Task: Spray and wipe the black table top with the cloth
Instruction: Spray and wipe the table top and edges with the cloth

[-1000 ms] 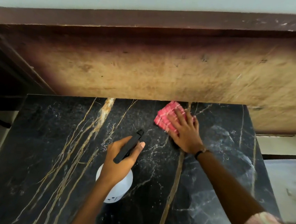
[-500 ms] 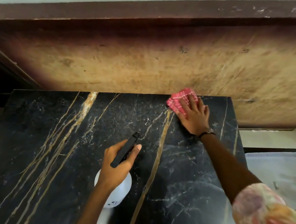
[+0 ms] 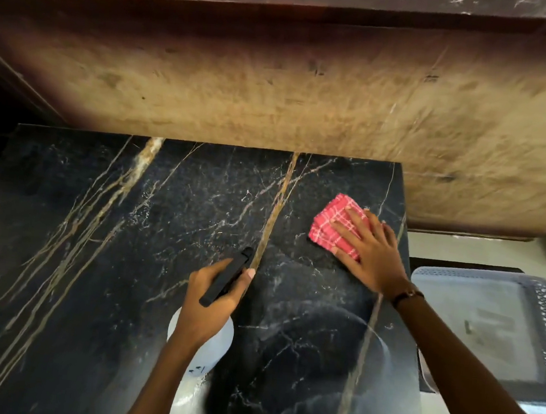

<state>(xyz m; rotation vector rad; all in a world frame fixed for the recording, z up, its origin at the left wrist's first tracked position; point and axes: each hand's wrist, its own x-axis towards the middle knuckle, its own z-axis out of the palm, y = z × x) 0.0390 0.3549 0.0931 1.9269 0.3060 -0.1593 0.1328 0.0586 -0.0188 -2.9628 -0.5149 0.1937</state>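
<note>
The black marble table top (image 3: pixel 100 257), veined in gold and white, fills the lower part of the view. A folded red checked cloth (image 3: pixel 331 224) lies flat near its far right corner. My right hand (image 3: pixel 372 249) presses on the cloth with straight, spread fingers. My left hand (image 3: pixel 213 298) grips a spray bottle over the table's middle: its black nozzle head (image 3: pixel 226 280) points away from me, and its white body (image 3: pixel 215 344) shows below my hand. Curved wet wipe marks show on the table's near right part.
A worn wooden board (image 3: pixel 307 110) stands along the table's far edge. A grey plastic basket (image 3: pixel 493 328) sits low beside the table's right edge. Pale floor shows beyond the basket. The table's left side runs into a dark area.
My right hand has slid the cloth from the far edge toward me and to the right, close to the right edge. The left hand keeps its grip on the spray bottle.
</note>
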